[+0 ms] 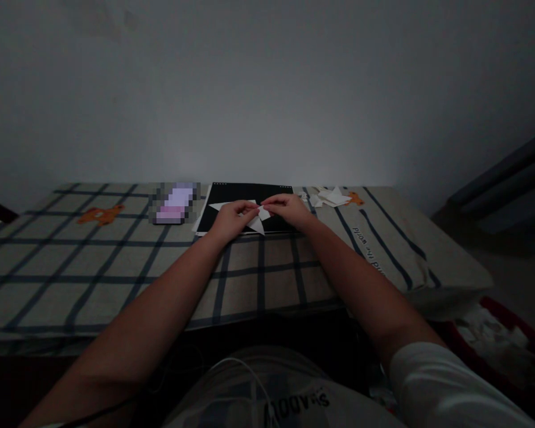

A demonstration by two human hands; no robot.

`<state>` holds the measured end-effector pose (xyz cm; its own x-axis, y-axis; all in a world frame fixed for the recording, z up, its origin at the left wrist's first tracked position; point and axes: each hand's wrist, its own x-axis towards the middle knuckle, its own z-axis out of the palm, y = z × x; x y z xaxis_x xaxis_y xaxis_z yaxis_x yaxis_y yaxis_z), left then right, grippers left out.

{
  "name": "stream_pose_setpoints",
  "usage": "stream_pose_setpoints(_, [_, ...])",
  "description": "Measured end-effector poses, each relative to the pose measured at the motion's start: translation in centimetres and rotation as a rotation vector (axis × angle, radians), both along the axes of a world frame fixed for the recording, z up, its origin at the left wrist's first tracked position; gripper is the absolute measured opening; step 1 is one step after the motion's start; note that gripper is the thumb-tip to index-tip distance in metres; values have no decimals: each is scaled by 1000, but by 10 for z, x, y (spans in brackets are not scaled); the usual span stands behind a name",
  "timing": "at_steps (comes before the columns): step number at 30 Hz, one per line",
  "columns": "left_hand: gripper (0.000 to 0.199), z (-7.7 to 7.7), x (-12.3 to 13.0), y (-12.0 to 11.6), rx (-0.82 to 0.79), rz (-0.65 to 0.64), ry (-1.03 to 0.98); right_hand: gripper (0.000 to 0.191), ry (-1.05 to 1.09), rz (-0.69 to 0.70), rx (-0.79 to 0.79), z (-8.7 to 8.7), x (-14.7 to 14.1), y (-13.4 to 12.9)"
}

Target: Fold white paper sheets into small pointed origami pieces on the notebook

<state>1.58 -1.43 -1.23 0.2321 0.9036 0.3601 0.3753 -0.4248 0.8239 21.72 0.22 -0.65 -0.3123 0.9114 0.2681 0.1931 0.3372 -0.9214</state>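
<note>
A folded white paper piece (256,224) with pointed corners lies over a black notebook (245,191). My left hand (232,219) pinches the paper at its middle, fingers closed. From the other side my right hand (289,209) grips the same paper between thumb and fingertips, and the two hands' tips nearly meet. One sharp corner sticks out behind the left hand, another points toward me. The exact fold under the fingertips is hidden. White sheets show beneath the notebook's left edge.
Several white folded paper pieces (334,197) lie right of the notebook. A phone (176,203) with a lit, blurred screen is at left. A checked cloth (116,261) covers the table against the wall. A red bin (494,309) with white scraps stands below right.
</note>
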Motion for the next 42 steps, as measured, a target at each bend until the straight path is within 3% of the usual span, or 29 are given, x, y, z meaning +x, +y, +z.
stream_pose_setpoints(4, [29,-3,-2,3,13,67,22,20,-28,-23,57,-2,0,0])
stream_pose_setpoints(9, [25,-2,-3,4,-26,160,-53,20,-225,-99,321,0,0,-3])
stream_pose_setpoints(12, [25,-2,-2,5,-62,177,-101,17,-292,-96,391,2,0,-5])
stream_pose_setpoints(21, [30,-3,-3,7,-130,178,-206,21,-229,-79,319,2,-1,-6])
stream_pose_setpoints(31, [29,-3,-3,5,18,173,35,18,-213,-83,308,2,-5,-8])
stream_pose_setpoints(35, [38,-4,-4,7,88,200,81,13,-277,-240,280,7,3,-3])
stream_pose_setpoints(42, [35,-7,-6,8,157,161,185,12,-501,-712,124,21,48,5])
